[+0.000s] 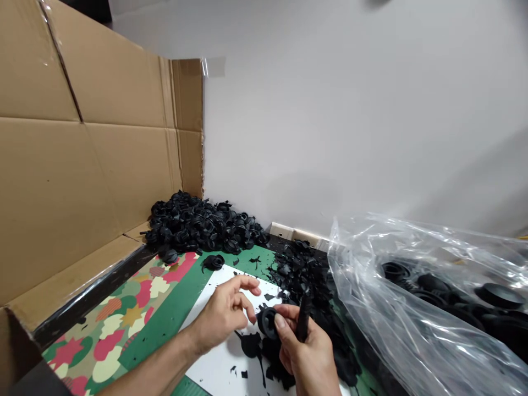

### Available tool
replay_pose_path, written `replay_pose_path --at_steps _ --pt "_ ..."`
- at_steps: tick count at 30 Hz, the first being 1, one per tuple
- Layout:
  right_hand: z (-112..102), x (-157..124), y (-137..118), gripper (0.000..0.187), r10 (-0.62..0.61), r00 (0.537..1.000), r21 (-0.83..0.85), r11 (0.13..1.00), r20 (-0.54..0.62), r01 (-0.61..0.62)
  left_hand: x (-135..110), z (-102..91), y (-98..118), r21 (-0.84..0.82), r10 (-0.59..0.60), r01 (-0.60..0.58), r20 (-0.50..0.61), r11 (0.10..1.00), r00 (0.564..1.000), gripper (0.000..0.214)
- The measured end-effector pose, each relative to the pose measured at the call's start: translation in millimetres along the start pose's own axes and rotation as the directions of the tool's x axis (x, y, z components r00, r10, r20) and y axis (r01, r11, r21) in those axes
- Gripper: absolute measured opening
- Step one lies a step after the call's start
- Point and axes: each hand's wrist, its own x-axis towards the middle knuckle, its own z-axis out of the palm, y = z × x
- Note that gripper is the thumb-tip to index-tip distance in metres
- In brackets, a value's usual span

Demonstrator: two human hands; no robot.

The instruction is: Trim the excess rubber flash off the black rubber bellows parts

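My right hand [307, 349] pinches a round black rubber part [268, 323] with a ring-shaped rim between thumb and fingers. A dark, stick-like tool [304, 316] also stands up out of that hand, between the fingers; its working end is hidden. Just left of the part is my left hand [229, 308], its fingers curled but apart, with nothing visible in them. Beneath both hands lies a white sheet [202, 352] strewn with black scraps. Flat black trimmings [251, 345] rest on it below the part.
A heap of black rubber parts [198, 223] sits against the cardboard wall [103, 126] at the back left. Black offcuts [305, 269] pile up right of the sheet. A clear plastic bag [355, 264] with more black parts stands at the right. Patterned board [119, 324] lies left.
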Motion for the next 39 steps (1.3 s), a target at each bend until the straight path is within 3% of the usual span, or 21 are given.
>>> replay_pose_path --at_steps 3,6,14,16,19,23,27,32,39 --pt "-1 0 -1 0.038 0.062 0.998 0.019 0.998 0.022 -0.063 -5 2.9 2 0.025 -0.038 0.036 0.115 0.999 0.993 0.054" --pt "0 -1 -2 0.041 0.085 0.996 0.039 0.995 0.041 -0.087 -8 4.8 1 0.063 -0.088 0.079 0.152 0.995 0.985 0.056" --pt "2 0 -2 0.044 0.065 0.998 -0.007 0.998 0.004 -0.065 -5 6.0 -6 -0.023 -0.032 0.035 0.108 0.999 0.994 0.037" --pt "-2 2 -2 0.043 0.047 0.998 -0.075 0.996 -0.046 -0.05 -5 6.6 -4 0.073 -0.01 0.008 0.037 0.997 0.999 0.036" --pt "-7 5 -1 0.043 0.011 0.998 -0.138 0.99 -0.067 -0.02 -7 7.8 -2 0.354 0.115 -0.083 -0.071 0.932 0.991 0.036" --pt "-2 0 0 0.044 -0.005 0.999 -0.148 0.989 0.038 0.011 -11 8.5 -1 0.527 0.243 -0.192 -0.029 0.828 0.97 0.041" --pt "5 -7 -2 0.044 0.019 0.994 -0.115 0.993 0.108 -0.006 -12 6.7 -2 0.465 0.211 -0.183 -0.007 0.866 0.977 0.04" --pt "5 -9 -3 0.045 0.088 0.979 -0.105 0.992 0.185 -0.069 -11 5.6 -4 0.261 0.067 -0.057 -0.029 0.964 0.997 0.042" --pt "2 -7 0 0.047 0.138 0.972 -0.019 0.99 0.189 -0.137 -6 8.7 -9 -0.029 0.06 -0.066 -0.184 0.997 0.981 0.027"
